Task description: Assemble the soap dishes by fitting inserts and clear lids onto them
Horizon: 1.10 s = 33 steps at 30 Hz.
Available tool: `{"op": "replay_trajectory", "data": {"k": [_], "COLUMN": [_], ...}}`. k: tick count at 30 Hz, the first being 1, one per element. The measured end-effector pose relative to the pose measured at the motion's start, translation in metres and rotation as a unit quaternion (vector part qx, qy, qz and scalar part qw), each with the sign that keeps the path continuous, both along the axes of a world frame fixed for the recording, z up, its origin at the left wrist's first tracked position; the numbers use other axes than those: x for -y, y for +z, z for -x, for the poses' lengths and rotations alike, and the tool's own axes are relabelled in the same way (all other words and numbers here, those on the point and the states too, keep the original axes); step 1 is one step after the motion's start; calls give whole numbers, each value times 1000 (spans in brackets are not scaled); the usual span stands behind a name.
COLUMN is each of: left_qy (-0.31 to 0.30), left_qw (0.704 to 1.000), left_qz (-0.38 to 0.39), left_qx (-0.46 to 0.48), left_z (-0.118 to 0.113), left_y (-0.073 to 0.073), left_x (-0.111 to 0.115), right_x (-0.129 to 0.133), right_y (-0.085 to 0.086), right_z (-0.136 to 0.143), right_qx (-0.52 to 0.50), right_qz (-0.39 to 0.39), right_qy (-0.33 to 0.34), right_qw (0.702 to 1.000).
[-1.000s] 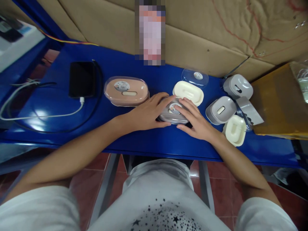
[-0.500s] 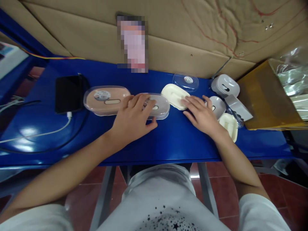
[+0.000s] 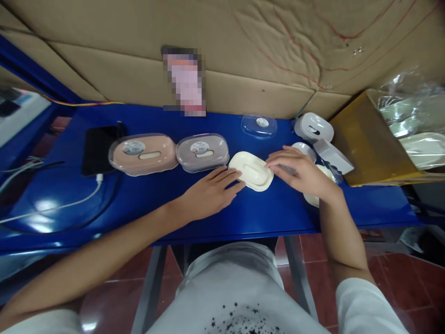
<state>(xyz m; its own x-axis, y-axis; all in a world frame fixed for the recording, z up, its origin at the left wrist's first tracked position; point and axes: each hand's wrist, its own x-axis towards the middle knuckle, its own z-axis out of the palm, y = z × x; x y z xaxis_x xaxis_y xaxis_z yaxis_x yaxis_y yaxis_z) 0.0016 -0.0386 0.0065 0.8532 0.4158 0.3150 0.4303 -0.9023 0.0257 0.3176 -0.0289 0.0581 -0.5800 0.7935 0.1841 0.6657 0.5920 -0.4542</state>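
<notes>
A cream oval tray (image 3: 253, 170) lies on the blue table between my hands. My left hand (image 3: 213, 191) rests low beside it, fingers apart, the fingertips at the tray's left edge. My right hand (image 3: 295, 170) is at the tray's right end with its fingertips touching the rim, thumb and fingers apart. To the left sit a grey oval box (image 3: 194, 157) and a pink oval box (image 3: 158, 162), each under a clear cover with a round label. A clear lid (image 3: 251, 130) lies behind the tray.
On the right are a white box with a slot (image 3: 321, 124), a white block-shaped piece (image 3: 335, 157), a partly hidden cream tray (image 3: 310, 198) and a large carton (image 3: 359, 139). A black device (image 3: 99, 150) with cables lies left.
My left hand has left the grey box and come to the cream tray, which now sits nearer the table's front. My right hand stays at its right end. The view has shifted slightly.
</notes>
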Motion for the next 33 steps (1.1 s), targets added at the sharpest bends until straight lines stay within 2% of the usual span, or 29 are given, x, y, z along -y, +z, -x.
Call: {"op": "replay_trajectory", "data": {"k": [3,5,8,12,15,18,22,24,28,31,33], "left_qy": [-27,-45,-42,-6,-5,-13,-27,-31,-31,-34,-34], "left_qw": [999,998,998,999,998,998,998,998,999,999,999], "left_qz": [-7,-17,-33,-25,-11,-7,11,17,15,12,12], "left_qx": [-26,-33,-23,34,66,69,54,48,39,27,18], "left_z": [-7,-12,-16,-10,-3,-2,-5,-6,-5,-4,-4], "left_y": [1,1,-3,-11,-12,-12,-12,-12,-11,-10,-10], "left_x": [4,7,6,-1,-5,-5,-2,-1,0,0,1], "right_x": [-9,-13,-12,2,9,8,-1,-6,-17,-23,-24], "right_y": [-2,-5,-5,-2,-4,-7,-7,-6,-9,-18,-25], "right_z": [-11,-16,-16,-10,-7,-8,-12,-15,-24,-31,-32], "right_qx": [51,94,158,282,332,298,157,70,-41,-55,-11], "right_qz": [-69,-88,-79,-15,17,5,-20,-53,-112,-92,-75], "right_qy": [-130,-178,-223,-286,-266,-191,-140,-161,-266,-275,-253], "right_qw": [988,976,959,916,905,935,977,983,956,956,964]}}
